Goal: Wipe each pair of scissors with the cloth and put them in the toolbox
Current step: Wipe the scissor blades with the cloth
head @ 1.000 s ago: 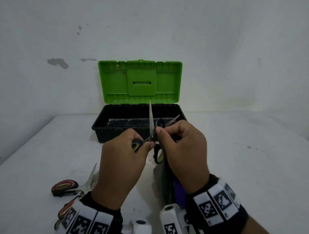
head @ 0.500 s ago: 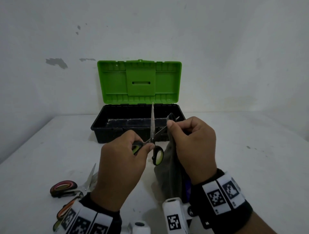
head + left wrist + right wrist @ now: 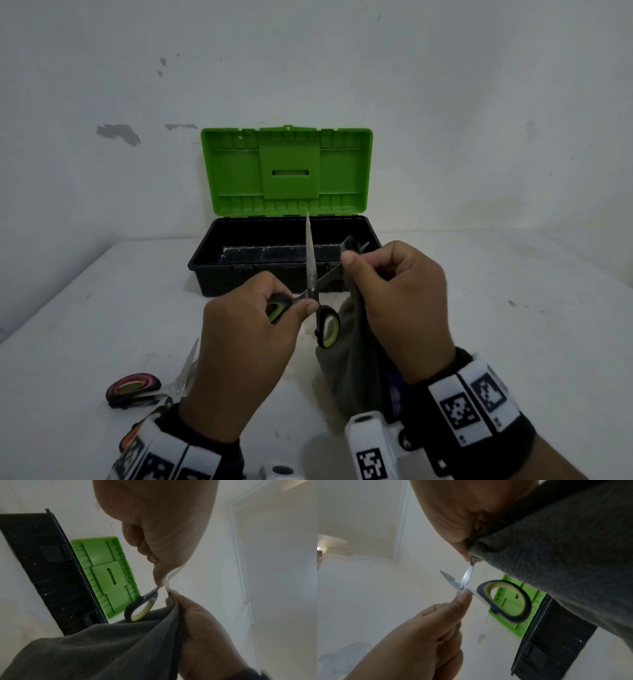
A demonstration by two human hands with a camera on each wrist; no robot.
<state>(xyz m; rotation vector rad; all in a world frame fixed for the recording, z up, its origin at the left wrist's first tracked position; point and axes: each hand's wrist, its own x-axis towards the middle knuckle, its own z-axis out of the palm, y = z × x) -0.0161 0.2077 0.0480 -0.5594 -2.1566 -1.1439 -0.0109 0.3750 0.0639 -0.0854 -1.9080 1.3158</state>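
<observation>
My left hand (image 3: 253,329) grips a pair of black and green handled scissors (image 3: 311,274) by one handle, blades spread, one blade pointing up. My right hand (image 3: 394,291) pinches a dark grey cloth (image 3: 352,363) round the other blade near its tip. The free handle loop (image 3: 328,325) hangs between my hands. In the left wrist view the cloth (image 3: 102,649) drapes below the scissors (image 3: 145,601). In the right wrist view the scissors (image 3: 505,599) sit under the cloth (image 3: 565,547). The toolbox (image 3: 284,253), black with an upright green lid, stands open behind my hands.
Another pair of scissors with red and black handles (image 3: 137,389) lies on the white table (image 3: 513,325) at the front left, partly behind my left wrist. The white wall rises right behind the toolbox.
My right hand has slid the cloth outward along the slanted blade, from near the pivot to near the tip. The left hand has kept the scissors nearly still.
</observation>
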